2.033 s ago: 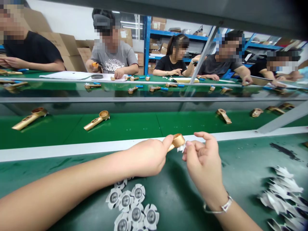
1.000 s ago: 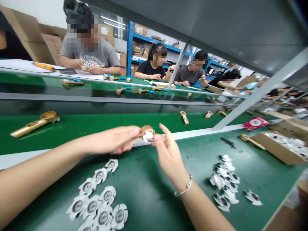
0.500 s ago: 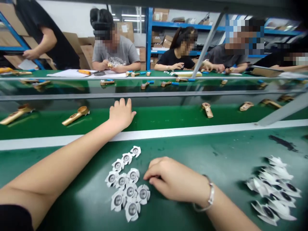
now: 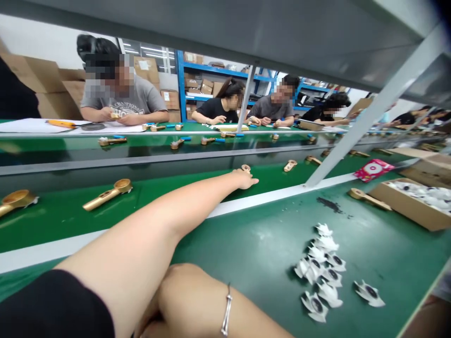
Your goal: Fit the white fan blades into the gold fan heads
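My left hand [image 4: 244,180] is stretched far over the green belt. It is at a gold handheld-fan housing [image 4: 245,167], whose ring shows just beyond the hand. The thumb points right, and the other fingers are hidden, so the grip cannot be seen. Below the left forearm, my right hand [image 4: 181,286] is bent at the bench, with a bracelet at its wrist. Its fingers are mostly covered by the left arm. To the right lies a cluster of white fan blades [image 4: 331,276], with a single fan blade [image 4: 369,293] apart from it.
More gold housings [image 4: 123,186] lie along the belt [image 4: 197,225]. A sloping metal post [image 4: 352,129] and an overhead shelf [image 4: 225,33] frame the reach. At right stand a carton [image 4: 405,202] of white parts and a gold piece [image 4: 369,199]. Several co-workers sit opposite.
My view has swung right. My left hand has moved right along the belt to a gold housing. The fan blades beside my right hand have gone out of sight; the carton has come into view.
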Motion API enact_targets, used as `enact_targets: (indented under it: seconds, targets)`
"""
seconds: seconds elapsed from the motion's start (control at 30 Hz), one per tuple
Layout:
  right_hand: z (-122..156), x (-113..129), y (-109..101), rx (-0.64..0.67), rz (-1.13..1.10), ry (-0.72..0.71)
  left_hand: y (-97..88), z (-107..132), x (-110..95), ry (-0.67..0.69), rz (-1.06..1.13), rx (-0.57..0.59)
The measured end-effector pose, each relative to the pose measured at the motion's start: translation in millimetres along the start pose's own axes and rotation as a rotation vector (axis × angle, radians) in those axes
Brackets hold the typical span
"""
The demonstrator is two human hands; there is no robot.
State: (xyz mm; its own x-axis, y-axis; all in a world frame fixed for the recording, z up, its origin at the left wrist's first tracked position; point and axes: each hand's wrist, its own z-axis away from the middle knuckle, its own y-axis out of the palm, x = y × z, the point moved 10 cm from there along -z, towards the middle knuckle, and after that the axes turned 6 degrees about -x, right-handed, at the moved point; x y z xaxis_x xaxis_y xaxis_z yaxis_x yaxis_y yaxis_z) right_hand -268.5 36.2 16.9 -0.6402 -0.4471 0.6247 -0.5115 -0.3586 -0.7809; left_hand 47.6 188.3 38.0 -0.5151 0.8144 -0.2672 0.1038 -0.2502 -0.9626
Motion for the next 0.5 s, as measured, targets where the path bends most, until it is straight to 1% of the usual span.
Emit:
enact_targets:
  seconds: [0.03,0.1,0.17,0.23,0.3,0.33,0.4,0.5]
  targets:
    - [0,-1,1,0.009,0.008,0.003,0.5,-3,4,0.007,-0.002,0.001]
    - [-1,-1,0,0.024,0.045,0.005,-1.8,-3,19,0.005,-0.015,-0.007]
    - [-2,-1,-3,0.04,0.08,0.013,-7.3,2,41,-0.024,-0.033,-0.019]
    - [-1,-4,-11,0.046,0.093,0.053,-15.0,10,67,-0.075,-0.049,-0.026]
    - [0,-11,-23,0.001,0.081,0.114,-23.0,20,93,-0.147,-0.058,-0.021]
    - [1,-15,-32,-0.065,0.058,0.146,-26.8,26,105,-0.185,-0.058,-0.015]
    - [6,-25,-55,-0.267,-0.007,0.196,-33.8,41,129,-0.258,-0.043,-0.008]
    - [20,-40,-86,-0.577,-0.09,0.266,-40.5,76,156,-0.326,0.027,-0.016]
